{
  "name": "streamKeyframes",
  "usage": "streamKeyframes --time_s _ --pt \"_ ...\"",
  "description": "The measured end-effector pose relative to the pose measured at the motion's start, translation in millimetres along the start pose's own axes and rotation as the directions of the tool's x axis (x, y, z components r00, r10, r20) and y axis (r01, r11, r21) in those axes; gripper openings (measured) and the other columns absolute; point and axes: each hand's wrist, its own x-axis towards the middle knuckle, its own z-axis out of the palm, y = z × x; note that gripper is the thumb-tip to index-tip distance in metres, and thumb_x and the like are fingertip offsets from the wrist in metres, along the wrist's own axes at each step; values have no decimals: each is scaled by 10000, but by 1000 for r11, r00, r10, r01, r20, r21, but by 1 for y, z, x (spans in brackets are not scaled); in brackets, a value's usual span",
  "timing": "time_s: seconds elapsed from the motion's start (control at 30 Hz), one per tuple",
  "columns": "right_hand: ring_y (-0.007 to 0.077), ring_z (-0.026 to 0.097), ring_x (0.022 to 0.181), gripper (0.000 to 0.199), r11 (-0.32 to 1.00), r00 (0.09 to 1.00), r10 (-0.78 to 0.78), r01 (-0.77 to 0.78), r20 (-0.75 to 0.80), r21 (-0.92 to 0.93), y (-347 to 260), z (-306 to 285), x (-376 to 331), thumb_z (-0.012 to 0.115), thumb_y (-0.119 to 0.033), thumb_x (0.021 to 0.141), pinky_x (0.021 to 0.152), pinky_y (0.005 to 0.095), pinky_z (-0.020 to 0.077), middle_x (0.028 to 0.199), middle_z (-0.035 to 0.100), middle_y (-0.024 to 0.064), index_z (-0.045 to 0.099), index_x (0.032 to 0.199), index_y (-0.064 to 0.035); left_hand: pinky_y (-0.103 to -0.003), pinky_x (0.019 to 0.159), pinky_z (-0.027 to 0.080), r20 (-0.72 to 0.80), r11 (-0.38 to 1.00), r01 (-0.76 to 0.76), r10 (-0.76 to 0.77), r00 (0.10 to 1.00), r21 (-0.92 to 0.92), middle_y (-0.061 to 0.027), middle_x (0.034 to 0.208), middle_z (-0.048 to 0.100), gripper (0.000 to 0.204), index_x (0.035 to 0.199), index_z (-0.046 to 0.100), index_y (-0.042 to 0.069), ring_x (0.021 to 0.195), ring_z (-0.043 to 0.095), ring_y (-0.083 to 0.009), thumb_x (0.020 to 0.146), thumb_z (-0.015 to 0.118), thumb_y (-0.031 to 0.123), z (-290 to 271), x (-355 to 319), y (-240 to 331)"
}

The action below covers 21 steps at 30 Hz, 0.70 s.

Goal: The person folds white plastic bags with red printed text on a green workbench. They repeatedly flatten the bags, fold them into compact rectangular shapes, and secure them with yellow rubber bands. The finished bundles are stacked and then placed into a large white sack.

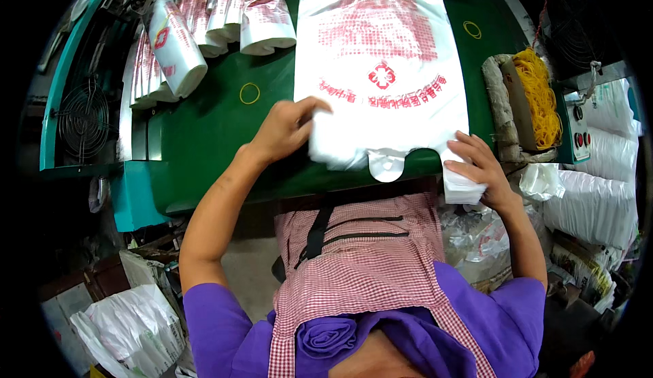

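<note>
A flat stack of white plastic vest bags with red print lies on the green worktable in front of me. My left hand is at the stack's left edge, thumb and fingers closed on it; the fingertips are slightly blurred. My right hand grips the handle strip at the near right corner, which hangs past the table's front edge. Between the two handles a rounded tab with a small hole sticks out toward me. The layers near the left handle look bunched and blurred.
Rolled or folded printed bag bundles line the far left. A yellow rubber band lies left of the stack, another right of it. At right are a box of yellow rubber bands, a button control box and white bag bundles.
</note>
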Motion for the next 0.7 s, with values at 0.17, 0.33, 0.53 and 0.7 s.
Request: streamKeyframes --time_s 0.17,0.33,0.53,0.7 --pt "273 605 796 283 948 998 57 -47 -24 315 19 -6 72 586 -51 840 728 318 473 873 607 123 597 1123 -45 -356 631 489 117 919 -57 12 993 389 -159 824 659 232 964 634 34 729 638 -312 877 611 248 35 80 8" --pt "263 600 664 299 922 924 379 -382 57 69 13 33 143 635 -284 872 607 362 455 700 604 151 617 1087 -77 -450 809 490 -97 869 12 42 994 495 -126 1122 627 397 1179 586 164 992 611 -301 789 640 216 47 65 17" --pt "325 504 1167 319 961 988 150 -152 -27 -232 3 45 130 586 -283 884 886 410 442 1258 538 160 596 1125 -74 -484 1034 368 114 800 -351 341 933 486 -143 1378 457 588 1277 557 190 1257 452 -343 698 644 143 62 3 44" --pt "361 334 1339 456 948 975 221 -209 25 -241 35 22 136 473 -317 967 1107 417 262 1428 389 198 474 1341 -57 -416 767 508 36 899 -232 236 971 372 -132 978 668 326 1098 622 93 867 646 -280 781 550 89 57 48 32"
